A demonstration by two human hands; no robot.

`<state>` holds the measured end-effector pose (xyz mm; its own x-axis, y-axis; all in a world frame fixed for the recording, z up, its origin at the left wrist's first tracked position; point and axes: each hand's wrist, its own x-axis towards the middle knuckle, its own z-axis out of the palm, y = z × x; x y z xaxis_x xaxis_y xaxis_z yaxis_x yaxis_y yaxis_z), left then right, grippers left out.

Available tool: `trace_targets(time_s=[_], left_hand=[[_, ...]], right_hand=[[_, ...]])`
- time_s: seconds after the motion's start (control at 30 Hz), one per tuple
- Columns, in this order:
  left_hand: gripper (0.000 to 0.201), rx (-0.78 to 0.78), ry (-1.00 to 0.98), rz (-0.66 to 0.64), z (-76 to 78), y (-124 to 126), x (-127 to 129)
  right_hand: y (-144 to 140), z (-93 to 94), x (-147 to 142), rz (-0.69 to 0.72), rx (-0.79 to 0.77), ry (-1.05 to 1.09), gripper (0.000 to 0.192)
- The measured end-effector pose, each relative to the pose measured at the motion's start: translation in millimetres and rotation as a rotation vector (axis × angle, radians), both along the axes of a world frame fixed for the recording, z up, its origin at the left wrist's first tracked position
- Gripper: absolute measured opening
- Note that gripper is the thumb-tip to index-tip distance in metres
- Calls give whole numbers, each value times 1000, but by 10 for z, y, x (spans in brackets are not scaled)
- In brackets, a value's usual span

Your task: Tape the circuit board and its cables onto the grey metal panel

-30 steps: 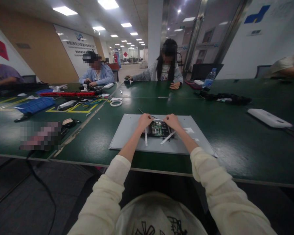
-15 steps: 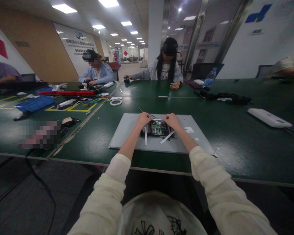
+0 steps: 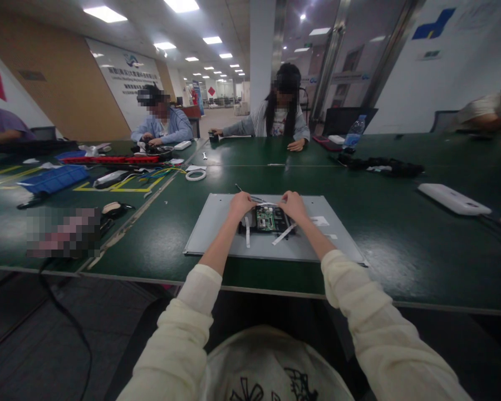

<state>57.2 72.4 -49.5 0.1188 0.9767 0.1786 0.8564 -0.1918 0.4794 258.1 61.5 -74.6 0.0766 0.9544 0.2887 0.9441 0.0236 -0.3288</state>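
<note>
Green worktables (image 3: 401,234) fill an open, ceiling-lit office hall, and other people are seated at the far sides, one in a striped top (image 3: 281,120) straight across and one in a blue jacket (image 3: 165,125) to the left. On the near table a large grey metal panel (image 3: 221,234) is laid flat, close to the front edge. A green circuit board (image 3: 268,219) is seated in a dark recess at the panel's middle, and two white ribbon cables (image 3: 284,234) are trailed from it toward the viewer. The left hand (image 3: 241,204) is placed at the board's far left corner, the right hand (image 3: 293,204) at its far right corner; the fingers are curled down at the board's far edge, though whether anything is pinched cannot be told. A roll of white tape (image 3: 196,175) is left well beyond the panel
</note>
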Motion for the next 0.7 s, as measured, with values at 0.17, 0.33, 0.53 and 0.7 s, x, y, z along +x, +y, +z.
trace_targets(time_s=[0.17, 0.33, 0.53, 0.7], left_hand=[[22, 15, 5, 47, -5, -26, -46], [12, 60, -16, 47, -32, -32, -62], [15, 167, -89, -96, -38, -40, -15], [20, 197, -158, -300, -39, -58, 115]], right_hand=[[-28, 4, -27, -2, 80, 46, 24], [-62, 25, -68, 81, 133, 67, 18], [-73, 80, -132, 214, 140, 59, 24], [-75, 88, -146, 284, 82, 19, 23]])
